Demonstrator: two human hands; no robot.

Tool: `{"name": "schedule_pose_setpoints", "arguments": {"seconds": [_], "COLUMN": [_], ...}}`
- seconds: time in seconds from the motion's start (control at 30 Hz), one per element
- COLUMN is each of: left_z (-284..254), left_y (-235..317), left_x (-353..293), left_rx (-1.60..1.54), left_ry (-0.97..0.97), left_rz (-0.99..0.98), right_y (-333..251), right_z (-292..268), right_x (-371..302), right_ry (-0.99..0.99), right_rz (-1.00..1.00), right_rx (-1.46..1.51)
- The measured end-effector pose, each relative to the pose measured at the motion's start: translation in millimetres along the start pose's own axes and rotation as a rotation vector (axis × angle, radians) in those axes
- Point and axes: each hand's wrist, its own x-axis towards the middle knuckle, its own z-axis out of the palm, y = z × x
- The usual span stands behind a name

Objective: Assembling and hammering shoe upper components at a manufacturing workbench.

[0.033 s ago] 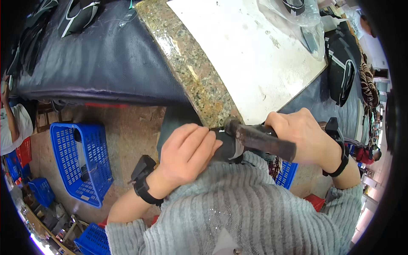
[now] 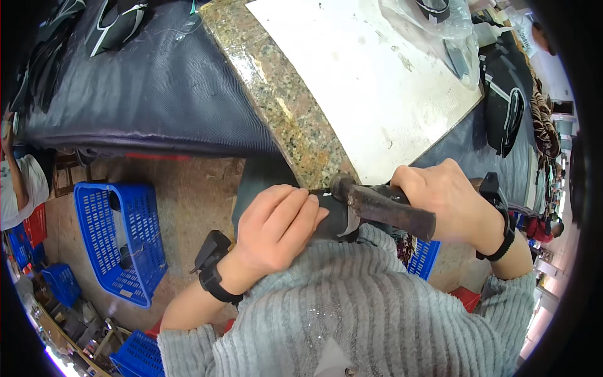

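Note:
My right hand (image 2: 443, 198) is closed round the handle of a hammer (image 2: 392, 212) with a dark, worn steel head. One end of that head rests at the near corner of a speckled granite slab (image 2: 301, 129), on or just above a black padded piece (image 2: 337, 217) with a pale grey edge strip. My left hand (image 2: 273, 229) is closed on this black piece from the left, its fingers bent over it beside the slab's corner. The fingertips and much of the black piece are hidden. Both wrists wear black straps with small devices.
A white board (image 2: 370, 81) covers much of the slab. Clear plastic bags (image 2: 461, 56) lie at its far right, near a folded black piece (image 2: 504, 113). Dark padded cloth (image 2: 163, 88) covers the table. On the floor at left stands a blue crate (image 2: 147, 245). Another person's arm (image 2: 16, 176) shows far left.
The free end of the hammer head has shifted very slightly and looks sharper now. Both hands keep their places.

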Motion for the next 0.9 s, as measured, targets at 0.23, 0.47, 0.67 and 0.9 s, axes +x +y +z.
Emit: {"name": "schedule_pose_setpoints", "arguments": {"seconds": [0.23,0.47,0.67,0.9], "left_z": [2,4,-2,16], "left_y": [0,-1,5,-16], "left_x": [0,-3,-10,-23], "left_rx": [0.073,0.046,-0.02,-0.908], "left_ry": [0.047,0.1,0.027,-0.02], "left_rz": [0.079,0.059,-0.119,-0.829], "right_y": [-2,-3,-4,-2], "right_z": [-8,-10,-6,0], "right_x": [7,10,9,11], "right_ry": [-0.016,-0.04,0.17,0.061], "right_rz": [-0.065,-0.079,-0.111,-0.129], "right_rx": [-0.004,-0.014,0.069,0.074]}}
